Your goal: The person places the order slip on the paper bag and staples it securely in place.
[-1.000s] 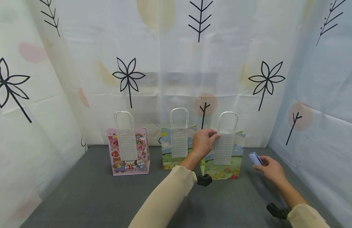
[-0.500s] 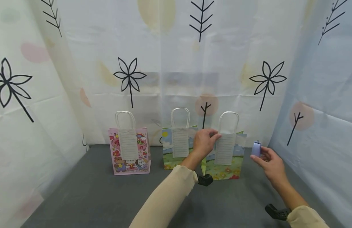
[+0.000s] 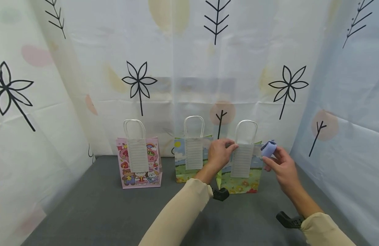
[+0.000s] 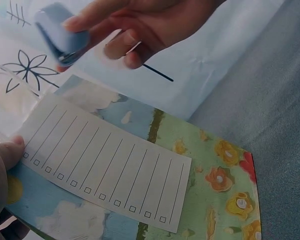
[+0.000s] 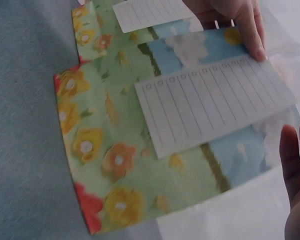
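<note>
My left hand (image 3: 219,154) pinches the top left edge of a flowered paper gift bag (image 3: 238,186) together with a lined checklist sheet (image 3: 242,162) lying on its front. In the left wrist view the thumb (image 4: 11,151) presses the sheet's edge, while the fingers go behind the bag. My right hand (image 3: 283,167) holds a small light-blue mini stapler (image 3: 268,149) between thumb and fingers, just off the bag's upper right corner. In the left wrist view the stapler (image 4: 60,35) hangs above the bag's top, its metal end showing. The right wrist view shows only part of the right hand (image 5: 299,175).
A second flowered bag (image 3: 180,174) with a sheet stands behind and left. Further left is a pink cartoon bag (image 3: 140,182), also with a sheet. All three have white loop handles. The grey table (image 3: 115,215) meets a patterned white curtain (image 3: 189,85) at the back.
My right hand has lifted the mini stapler and brought it up and left to the bag's upper corner, turning it on the way. The left hand and the bags have stayed put.
</note>
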{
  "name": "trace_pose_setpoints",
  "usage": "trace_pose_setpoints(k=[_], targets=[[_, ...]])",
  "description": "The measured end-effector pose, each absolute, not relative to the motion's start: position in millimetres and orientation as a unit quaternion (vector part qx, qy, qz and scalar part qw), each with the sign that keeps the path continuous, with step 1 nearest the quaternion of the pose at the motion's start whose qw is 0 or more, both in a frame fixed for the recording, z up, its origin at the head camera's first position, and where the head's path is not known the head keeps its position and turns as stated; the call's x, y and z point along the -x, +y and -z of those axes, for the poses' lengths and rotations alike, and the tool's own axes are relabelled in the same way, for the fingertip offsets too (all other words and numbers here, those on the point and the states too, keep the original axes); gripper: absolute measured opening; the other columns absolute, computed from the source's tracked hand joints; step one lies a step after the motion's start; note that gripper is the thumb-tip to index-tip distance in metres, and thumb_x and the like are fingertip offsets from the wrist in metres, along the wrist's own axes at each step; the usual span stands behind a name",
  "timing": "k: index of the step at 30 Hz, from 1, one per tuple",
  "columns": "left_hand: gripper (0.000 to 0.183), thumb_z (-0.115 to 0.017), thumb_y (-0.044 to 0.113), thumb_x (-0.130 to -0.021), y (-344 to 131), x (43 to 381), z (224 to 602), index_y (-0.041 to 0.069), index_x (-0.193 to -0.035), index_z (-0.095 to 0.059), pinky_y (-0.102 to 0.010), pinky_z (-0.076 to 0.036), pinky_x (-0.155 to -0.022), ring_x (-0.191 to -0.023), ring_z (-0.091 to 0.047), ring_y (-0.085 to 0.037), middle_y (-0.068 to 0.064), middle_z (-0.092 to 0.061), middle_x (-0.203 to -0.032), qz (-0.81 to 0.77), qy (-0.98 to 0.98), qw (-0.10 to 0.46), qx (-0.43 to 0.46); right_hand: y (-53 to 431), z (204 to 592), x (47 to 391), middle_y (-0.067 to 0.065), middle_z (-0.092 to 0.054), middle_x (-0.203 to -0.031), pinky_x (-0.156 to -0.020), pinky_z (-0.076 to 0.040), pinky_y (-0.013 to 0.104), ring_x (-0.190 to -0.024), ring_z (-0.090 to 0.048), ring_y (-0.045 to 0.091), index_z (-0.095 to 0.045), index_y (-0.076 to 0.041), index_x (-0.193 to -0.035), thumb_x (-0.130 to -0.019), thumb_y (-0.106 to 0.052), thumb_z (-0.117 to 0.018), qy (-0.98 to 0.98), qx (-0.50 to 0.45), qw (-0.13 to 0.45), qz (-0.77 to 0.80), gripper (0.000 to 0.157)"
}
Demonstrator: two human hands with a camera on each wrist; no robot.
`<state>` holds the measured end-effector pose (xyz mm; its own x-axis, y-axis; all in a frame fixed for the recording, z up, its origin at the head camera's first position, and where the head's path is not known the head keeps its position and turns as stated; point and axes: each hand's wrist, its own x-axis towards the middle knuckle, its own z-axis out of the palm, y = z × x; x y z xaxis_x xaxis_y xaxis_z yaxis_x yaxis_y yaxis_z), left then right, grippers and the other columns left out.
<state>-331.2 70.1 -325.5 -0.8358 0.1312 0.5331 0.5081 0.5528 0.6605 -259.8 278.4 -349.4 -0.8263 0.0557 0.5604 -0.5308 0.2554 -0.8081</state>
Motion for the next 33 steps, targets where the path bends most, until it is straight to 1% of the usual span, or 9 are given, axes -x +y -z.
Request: trace_pose_setpoints(k=[4,6,9,12,15,18,20,28,33], targets=[[0.020,-0.070,0.034,-0.089,71.0,331.2,326.2,0.019,-0.100,-0.077,-0.025,-0.049,-0.066,-0.080,-0.064,-0.006,0.007,-0.072,-0.094,0.431,-0.856,0.219,0.183,270.0,341.8,266.5,-0.001,-0.056,-0.114,-0.061,-0.050,0.024,-0.088,-0.061,0.015,-0.043,-0.003,-0.138,-0.097,-0.010,-0.062,-0.764,-0.186,0.225,-0.576,0.046],[0.020,-0.071,0.035,-0.089,71.6,331.4,326.6,0.020,-0.099,-0.077,-0.024,-0.049,-0.066,-0.080,-0.064,-0.006,0.008,-0.072,-0.095,0.430,-0.857,0.221,0.181,266.3,339.1,270.1,0.004,-0.056,-0.117,-0.062,-0.052,0.025,-0.090,-0.062,0.013,-0.041,0.000,-0.140,-0.097,-0.012,-0.062,-0.774,-0.192,0.216,-0.563,0.049],[0.019,-0.071,0.034,-0.089,72.2,331.9,326.6,0.019,-0.099,-0.078,-0.024,-0.049,-0.066,-0.079,-0.064,-0.006,0.008,-0.072,-0.094,0.428,-0.857,0.224,0.181,262.1,335.2,275.8,0.013,-0.055,-0.124,-0.061,-0.053,0.027,-0.086,-0.064,0.016,-0.041,-0.001,-0.141,-0.097,-0.016,-0.062,-0.792,-0.194,0.209,-0.539,0.052],[0.019,-0.071,0.034,-0.088,72.4,332.2,326.3,0.019,-0.099,-0.078,-0.024,-0.049,-0.067,-0.079,-0.064,-0.005,0.008,-0.073,-0.094,0.427,-0.856,0.229,0.183,259.0,330.6,282.2,0.022,-0.053,-0.129,-0.058,-0.052,0.028,-0.081,-0.064,0.022,-0.043,-0.001,-0.139,-0.096,-0.014,-0.064,-0.802,-0.204,0.208,-0.522,0.050],[0.020,-0.071,0.034,-0.088,72.6,332.3,326.8,0.019,-0.099,-0.078,-0.024,-0.049,-0.069,-0.081,-0.064,-0.006,0.008,-0.073,-0.095,0.419,-0.857,0.235,0.186,256.1,326.1,288.3,0.024,-0.053,-0.131,-0.057,-0.052,0.029,-0.074,-0.063,0.028,-0.043,0.000,-0.138,-0.095,-0.011,-0.064,-0.811,-0.221,0.208,-0.501,0.049],[0.020,-0.071,0.034,-0.088,72.5,331.8,327.5,0.019,-0.100,-0.078,-0.024,-0.049,-0.069,-0.082,-0.065,-0.006,0.008,-0.073,-0.095,0.410,-0.859,0.242,0.189,253.3,323.0,294.1,0.027,-0.053,-0.131,-0.056,-0.052,0.030,-0.069,-0.062,0.029,-0.042,0.002,-0.139,-0.095,-0.009,-0.064,-0.821,-0.234,0.205,-0.478,0.051],[0.021,-0.071,0.035,-0.089,72.4,332.0,328.1,0.019,-0.100,-0.078,-0.023,-0.049,-0.069,-0.082,-0.065,-0.006,0.008,-0.073,-0.096,0.401,-0.860,0.248,0.194,252.2,321.5,297.3,0.028,-0.053,-0.131,-0.056,-0.052,0.030,-0.069,-0.062,0.029,-0.040,0.002,-0.140,-0.095,-0.009,-0.064,-0.831,-0.236,0.202,-0.462,0.053],[0.022,-0.070,0.035,-0.089,72.8,335.1,330.9,0.019,-0.100,-0.078,-0.023,-0.050,-0.071,-0.084,-0.065,-0.006,0.008,-0.073,-0.096,0.392,-0.858,0.262,0.205,253.8,318.2,304.9,0.027,-0.055,-0.129,-0.055,-0.051,0.031,-0.078,-0.064,0.029,-0.041,-0.002,-0.140,-0.095,-0.012,-0.064,-0.867,-0.234,0.192,-0.396,0.052],[0.022,-0.070,0.035,-0.089,71.6,337.1,331.7,0.018,-0.101,-0.078,-0.023,-0.050,-0.072,-0.085,-0.066,-0.006,0.008,-0.073,-0.096,0.387,-0.856,0.270,0.213,255.7,316.2,307.3,0.025,-0.056,-0.127,-0.059,-0.051,0.031,-0.085,-0.065,0.030,-0.043,-0.003,-0.138,-0.095,-0.018,-0.065,-0.884,-0.235,0.189,-0.358,0.051]])
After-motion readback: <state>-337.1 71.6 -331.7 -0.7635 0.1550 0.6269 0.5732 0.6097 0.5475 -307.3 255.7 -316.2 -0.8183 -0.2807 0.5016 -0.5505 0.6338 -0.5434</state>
